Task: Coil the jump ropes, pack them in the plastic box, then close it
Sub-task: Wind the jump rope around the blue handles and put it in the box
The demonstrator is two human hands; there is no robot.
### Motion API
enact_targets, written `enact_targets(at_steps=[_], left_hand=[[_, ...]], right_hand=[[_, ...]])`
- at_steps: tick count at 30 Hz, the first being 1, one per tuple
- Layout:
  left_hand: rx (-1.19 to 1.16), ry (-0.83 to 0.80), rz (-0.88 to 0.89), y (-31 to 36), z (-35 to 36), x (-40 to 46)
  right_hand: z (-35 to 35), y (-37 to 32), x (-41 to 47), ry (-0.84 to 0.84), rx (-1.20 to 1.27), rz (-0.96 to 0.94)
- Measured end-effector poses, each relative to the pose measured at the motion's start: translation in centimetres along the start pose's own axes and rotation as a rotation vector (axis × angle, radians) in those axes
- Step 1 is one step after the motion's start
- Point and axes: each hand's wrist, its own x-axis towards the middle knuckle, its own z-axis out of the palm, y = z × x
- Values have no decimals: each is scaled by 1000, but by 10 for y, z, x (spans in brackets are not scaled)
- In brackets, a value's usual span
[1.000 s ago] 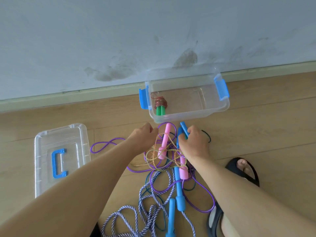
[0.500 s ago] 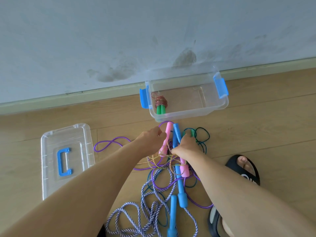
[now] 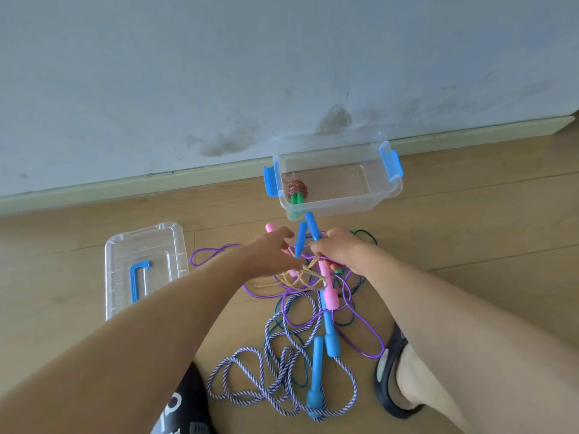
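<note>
A clear plastic box with blue latches stands open by the wall, holding one coiled rope with green handles. In front of it lies a tangle of jump ropes: purple, yellow, dark teal and blue-white striped. My right hand grips a blue handle that pokes up from its fist; a second blue handle stands beside it between my hands. My left hand holds a pink handle tilted to the left. Another pink handle lies below my right hand.
The clear lid with its blue grip lies on the wooden floor to the left. Two more blue handles lie in the striped rope. My feet in dark sandals flank the tangle. The wall and skirting run close behind the box.
My left hand has drawn the pink handle away to the left. My right hand has lifted the blue handles slightly, pulling yellow strands up between my hands.
</note>
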Motion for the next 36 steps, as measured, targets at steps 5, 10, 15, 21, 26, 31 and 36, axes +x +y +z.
enact_targets(at_steps=[5,10,15,21,26,31,36], left_hand=[[-97,-10,12,10,-7,-39],[-193,42,58,17,-15,-79],[-132,89,132,28,-30,-116],[-138,142,280,43,-50,-140],[-395,124,375,56,-60,-155],[20,229,341,40,-70,-154],[157,350,277,30,-87,-153]], right_hand=[[-16,-26,-52,-32,143,-83],[-28,-51,-110,-71,207,-190],[-39,-75,-156,42,-38,-317],[-48,-98,-188,-142,320,-379],[-62,-114,-205,-30,542,-377],[-83,-121,-203,124,712,-358],[-106,-123,-189,338,312,-289]])
